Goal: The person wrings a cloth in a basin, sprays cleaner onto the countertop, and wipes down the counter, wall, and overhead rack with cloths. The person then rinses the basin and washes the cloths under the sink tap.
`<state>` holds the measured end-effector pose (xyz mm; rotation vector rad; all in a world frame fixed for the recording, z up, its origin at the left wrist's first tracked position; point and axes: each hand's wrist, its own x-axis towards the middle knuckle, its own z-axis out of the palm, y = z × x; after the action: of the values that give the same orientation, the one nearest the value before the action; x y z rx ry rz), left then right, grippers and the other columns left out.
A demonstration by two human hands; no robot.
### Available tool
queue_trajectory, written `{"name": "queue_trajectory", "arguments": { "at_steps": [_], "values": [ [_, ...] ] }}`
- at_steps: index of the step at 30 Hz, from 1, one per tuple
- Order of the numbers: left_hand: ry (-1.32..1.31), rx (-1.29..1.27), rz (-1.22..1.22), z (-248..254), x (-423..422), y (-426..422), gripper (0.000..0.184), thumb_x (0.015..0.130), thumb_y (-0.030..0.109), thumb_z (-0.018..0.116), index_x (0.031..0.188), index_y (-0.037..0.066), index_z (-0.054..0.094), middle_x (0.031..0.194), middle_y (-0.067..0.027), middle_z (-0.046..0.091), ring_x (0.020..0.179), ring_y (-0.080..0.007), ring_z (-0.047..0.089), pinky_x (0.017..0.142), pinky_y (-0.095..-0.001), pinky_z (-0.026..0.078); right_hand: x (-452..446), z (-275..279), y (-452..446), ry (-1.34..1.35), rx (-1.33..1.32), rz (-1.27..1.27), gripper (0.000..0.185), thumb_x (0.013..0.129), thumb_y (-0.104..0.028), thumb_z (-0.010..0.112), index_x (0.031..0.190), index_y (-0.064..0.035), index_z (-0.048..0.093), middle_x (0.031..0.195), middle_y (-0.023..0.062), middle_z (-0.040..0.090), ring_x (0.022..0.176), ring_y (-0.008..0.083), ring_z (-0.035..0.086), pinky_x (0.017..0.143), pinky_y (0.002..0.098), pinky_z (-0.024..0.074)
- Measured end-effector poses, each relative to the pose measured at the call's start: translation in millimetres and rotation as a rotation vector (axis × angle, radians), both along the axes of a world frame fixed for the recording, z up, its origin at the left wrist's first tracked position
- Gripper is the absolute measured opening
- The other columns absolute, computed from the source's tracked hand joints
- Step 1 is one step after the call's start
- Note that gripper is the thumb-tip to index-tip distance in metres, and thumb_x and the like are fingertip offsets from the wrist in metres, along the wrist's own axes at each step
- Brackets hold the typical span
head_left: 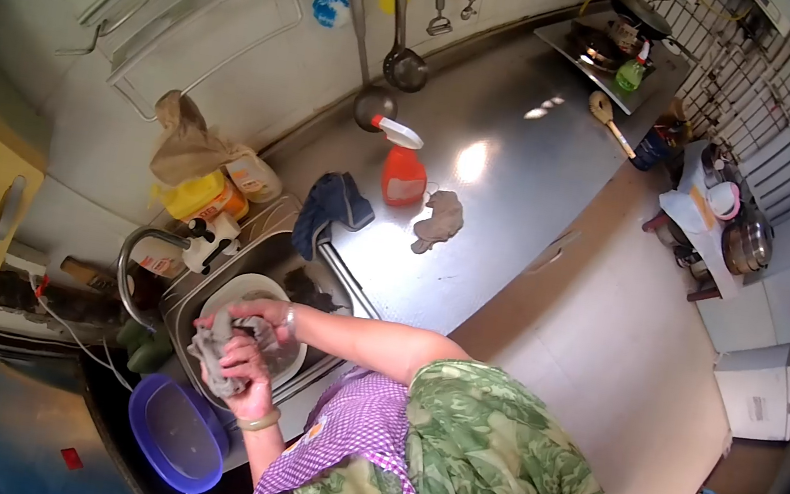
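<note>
A wet grey cloth (217, 348) is bunched up between my two hands over the sink (338, 290). My left hand (248, 373), with a bangle at the wrist, has its fingers wrapped round the lower part. My right hand (270, 314) grips the upper part. Beneath them, a white basin (254, 281) stands in the sink, its inside partly hidden by my hands and the cloth. A dark wet cloth (308, 290) lies beside the basin. The curved faucet (126, 260) rises at the sink's far side.
A blue cloth (330, 210) drapes over the sink's edge. On the steel counter (505, 182) are a red spray bottle (404, 176) and a crumpled grey-brown rag (439, 221). Ladles (404, 68) hang on the wall. A purple basin (177, 434) sits left of me. A stove (593, 58) is at the far end.
</note>
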<state>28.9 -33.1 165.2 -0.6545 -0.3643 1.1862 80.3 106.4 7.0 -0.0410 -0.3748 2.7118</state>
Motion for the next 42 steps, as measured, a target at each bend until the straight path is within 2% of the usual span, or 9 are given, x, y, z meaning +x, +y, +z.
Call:
{"name": "queue_trajectory", "arguments": {
  "at_steps": [4,6,9,19,24,30,38,41,42],
  "values": [
    [0.165,-0.001,-0.048,30.7,17.8,-6.5,0.071,0.074,0.011,0.08,0.131,-0.006,0.041,0.104,-0.0069,0.048,0.091,-0.0173,0.056,0.075,-0.0297,0.059,20.1,75.2,4.4,-0.073,0.196,-0.034,0.04,0.085,-0.033,0.072,0.116,-0.0089,0.065,0.118,0.0032,0.064,0.111,0.0152,0.057,0.095,0.0331,0.0472],
    [0.111,-0.003,-0.051,27.1,14.9,-7.3,0.081,0.071,0.014,0.085,0.134,-0.006,0.038,0.106,-0.0073,0.046,0.092,-0.0181,0.055,0.072,-0.0292,0.058,35.0,98.1,3.0,-0.011,0.241,-0.024,0.049,0.088,-0.029,0.068,0.126,0.0016,0.06,0.12,0.0099,0.067,0.108,0.0172,0.063,0.099,0.0314,0.0485],
    [0.031,0.019,-0.057,21.2,15.2,-10.3,0.087,0.068,0.017,0.089,0.135,-0.006,0.037,0.105,-0.0067,0.044,0.089,-0.0185,0.053,0.068,-0.0276,0.056,52.7,135.7,-14.0,-0.094,0.228,-0.126,0.045,0.089,-0.03,0.069,0.121,0.0002,0.062,0.114,0.0086,0.067,0.104,0.0168,0.064,0.095,0.03,0.05],
    [0.583,-0.045,-0.232,30.1,-13.3,-16.8,0.047,0.087,0.023,0.069,0.124,0.001,0.05,0.108,-0.0092,0.05,0.084,-0.0165,0.045,0.059,-0.0248,0.049,44.9,179.3,-7.7,-0.394,0.642,-0.165,0.026,0.088,-0.021,0.068,0.105,-0.0014,0.067,0.099,0.0037,0.069,0.09,0.0118,0.063,0.082,0.0268,0.0507],
    [1.175,-0.067,-0.284,19.0,-14.8,-9.1,0.032,0.09,0.017,0.062,0.119,0.003,0.057,0.102,-0.0115,0.067,0.079,-0.02,0.063,0.049,-0.0257,0.045,12.7,151.4,7.1,-0.661,1.117,-0.225,0.021,0.082,-0.022,0.07,0.094,-0.0058,0.071,0.09,0.0024,0.071,0.086,0.0119,0.062,0.077,0.0283,0.05],
    [1.638,-0.187,-0.372,-42.4,-13.4,6.8,0.026,0.087,0.02,0.068,0.109,0.007,0.066,0.093,-0.0019,0.072,0.076,-0.0151,0.069,0.053,-0.0263,0.05,-17.7,78.1,14.5,-0.854,1.277,-0.245,0.018,0.079,-0.02,0.061,0.08,-0.0072,0.073,0.075,0.006,0.072,0.071,0.0206,0.068,0.069,0.0348,0.0531],
    [1.698,-0.343,-0.166,-126.5,-3.1,21.0,0.025,0.081,0.012,0.072,0.104,0.004,0.066,0.084,-0.0037,0.068,0.061,-0.0148,0.063,0.047,-0.0271,0.044,-34.7,-10.3,24.8,-1.009,2.102,-0.324,0.019,0.077,-0.021,0.06,0.073,-0.0048,0.07,0.075,0.0143,0.07,0.071,0.0314,0.069,0.071,0.0423,0.0535],
    [1.678,-0.357,-0.216,-150.1,-8.8,22.5,0.031,0.074,0.006,0.077,0.103,0.001,0.066,0.086,-0.0051,0.069,0.063,-0.0147,0.062,0.05,-0.0284,0.045,-30.3,-14.1,14.5,-1.157,1.472,-0.22,0.021,0.085,-0.019,0.056,0.078,-0.0034,0.068,0.074,0.0135,0.07,0.07,0.0296,0.069,0.07,0.0416,0.0534],
    [1.715,-0.384,-0.194,-155.6,-8.2,21.8,0.033,0.074,0.006,0.078,0.104,0.001,0.066,0.089,-0.0058,0.069,0.066,-0.0153,0.063,0.054,-0.029,0.047,-30.1,-18.6,14.0,-1.154,1.533,-0.219,0.022,0.087,-0.019,0.055,0.08,-0.0032,0.067,0.073,0.0133,0.07,0.07,0.0287,0.069,0.07,0.0409,0.0535]
  ]
}}
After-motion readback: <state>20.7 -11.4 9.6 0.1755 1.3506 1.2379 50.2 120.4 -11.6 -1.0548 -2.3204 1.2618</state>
